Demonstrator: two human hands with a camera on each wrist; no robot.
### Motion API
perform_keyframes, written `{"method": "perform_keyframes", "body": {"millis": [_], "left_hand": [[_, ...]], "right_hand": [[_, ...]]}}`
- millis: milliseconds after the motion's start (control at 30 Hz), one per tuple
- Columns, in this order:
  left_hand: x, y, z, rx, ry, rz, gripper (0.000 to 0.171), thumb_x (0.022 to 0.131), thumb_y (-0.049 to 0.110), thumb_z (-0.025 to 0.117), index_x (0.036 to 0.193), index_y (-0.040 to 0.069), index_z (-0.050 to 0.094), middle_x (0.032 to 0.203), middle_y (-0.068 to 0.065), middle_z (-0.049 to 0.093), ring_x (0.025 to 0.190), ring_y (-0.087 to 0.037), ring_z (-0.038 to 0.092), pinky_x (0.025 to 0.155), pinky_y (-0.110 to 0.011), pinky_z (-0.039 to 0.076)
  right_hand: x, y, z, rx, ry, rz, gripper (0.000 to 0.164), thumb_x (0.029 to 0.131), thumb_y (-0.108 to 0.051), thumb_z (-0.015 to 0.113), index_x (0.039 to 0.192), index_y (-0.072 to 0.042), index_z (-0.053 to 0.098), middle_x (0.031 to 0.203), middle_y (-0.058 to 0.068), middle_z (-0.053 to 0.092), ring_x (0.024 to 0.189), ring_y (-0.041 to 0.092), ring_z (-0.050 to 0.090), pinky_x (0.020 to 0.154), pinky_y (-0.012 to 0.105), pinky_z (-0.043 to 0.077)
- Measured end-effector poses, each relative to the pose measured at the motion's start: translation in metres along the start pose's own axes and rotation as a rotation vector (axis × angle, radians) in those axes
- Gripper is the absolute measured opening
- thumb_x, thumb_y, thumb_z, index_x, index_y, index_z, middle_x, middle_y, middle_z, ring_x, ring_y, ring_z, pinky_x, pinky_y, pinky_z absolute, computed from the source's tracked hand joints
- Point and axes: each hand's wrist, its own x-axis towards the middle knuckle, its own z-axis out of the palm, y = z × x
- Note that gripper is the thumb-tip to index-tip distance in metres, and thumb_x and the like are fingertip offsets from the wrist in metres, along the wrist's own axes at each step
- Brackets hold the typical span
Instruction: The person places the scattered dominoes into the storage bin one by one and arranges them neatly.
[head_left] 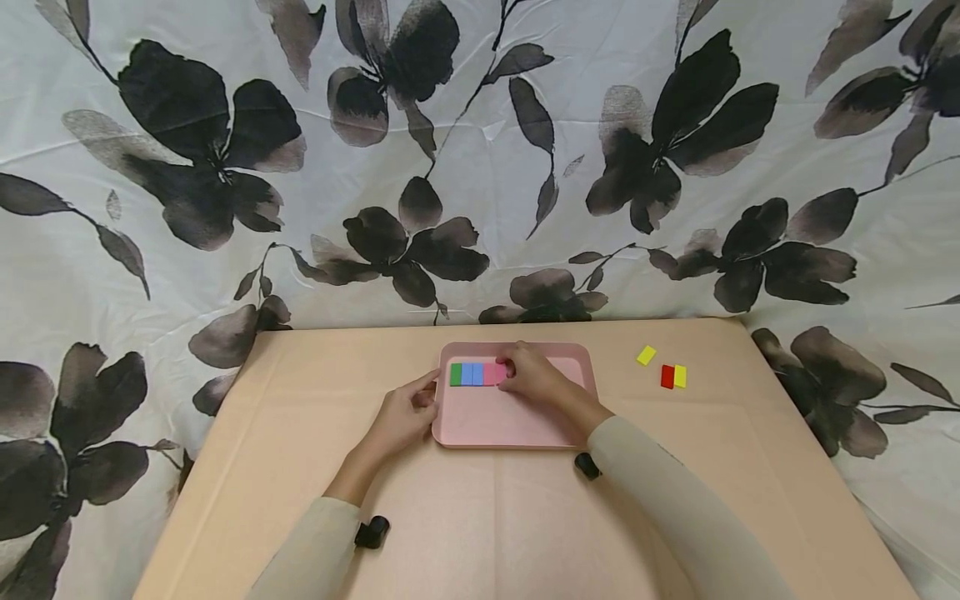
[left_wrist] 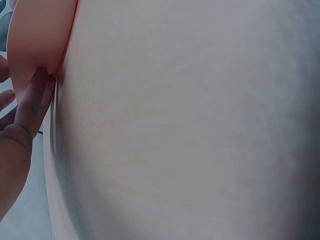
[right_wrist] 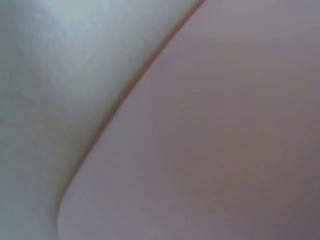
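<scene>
A pink tray (head_left: 480,425) lies on the table, seen in all three views. In its upper left part runs a row of small flat tiles: a green tile (head_left: 456,375), two blue tiles (head_left: 472,374) and a pink tile (head_left: 489,374). At the row's right end my right hand (head_left: 534,377) pinches another pink tile (head_left: 500,374), partly hidden by the fingers. My left hand (head_left: 405,417) rests at the tray's left edge, with relaxed fingers touching the rim; the left wrist view shows fingers (left_wrist: 32,102) against the tray wall (left_wrist: 40,35).
Right of the tray, two yellow tiles (head_left: 647,356) and a red tile (head_left: 667,377) lie on the tan table (head_left: 315,433); the red one sits beside one yellow. A floral cloth (head_left: 480,167) hangs behind the table's back edge.
</scene>
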Motion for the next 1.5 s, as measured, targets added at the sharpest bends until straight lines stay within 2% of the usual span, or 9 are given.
{"method": "perform_keyframes", "body": {"millis": [333,633,1067,1500], "left_hand": [[0.001,0.001,0.002,-0.006,0.004,-0.009,0.062,0.089,0.002,0.065,0.150,0.008,0.054,0.127,-0.015,0.070,0.092,-0.019,0.066,0.066,-0.019,0.052],[0.003,0.001,0.004,-0.002,0.014,-0.009,0.062,0.089,0.001,0.066,0.150,0.007,0.054,0.122,-0.015,0.071,0.090,-0.017,0.066,0.065,-0.019,0.052],[0.007,0.001,0.005,0.011,0.029,0.000,0.062,0.088,0.001,0.066,0.149,0.006,0.055,0.123,-0.016,0.071,0.090,-0.017,0.066,0.065,-0.019,0.052],[0.008,0.003,0.007,0.016,0.038,-0.005,0.062,0.088,0.001,0.067,0.149,0.007,0.055,0.123,-0.016,0.071,0.090,-0.016,0.066,0.065,-0.019,0.052]], "right_hand": [[0.001,0.002,0.000,0.007,-0.008,0.004,0.043,0.084,-0.012,0.085,0.122,0.001,0.068,0.104,0.014,0.056,0.090,0.019,0.053,0.076,0.026,0.047],[0.003,0.004,-0.001,0.006,0.003,-0.041,0.041,0.084,-0.011,0.085,0.119,0.003,0.068,0.105,0.015,0.057,0.090,0.018,0.053,0.078,0.027,0.046],[0.006,0.005,-0.006,0.029,-0.021,0.005,0.044,0.085,-0.013,0.085,0.123,0.000,0.067,0.106,0.011,0.054,0.092,0.019,0.053,0.078,0.026,0.047],[0.011,0.012,-0.004,0.019,-0.016,-0.032,0.044,0.085,-0.014,0.085,0.122,0.001,0.066,0.103,0.012,0.054,0.089,0.017,0.052,0.076,0.026,0.044]]}}
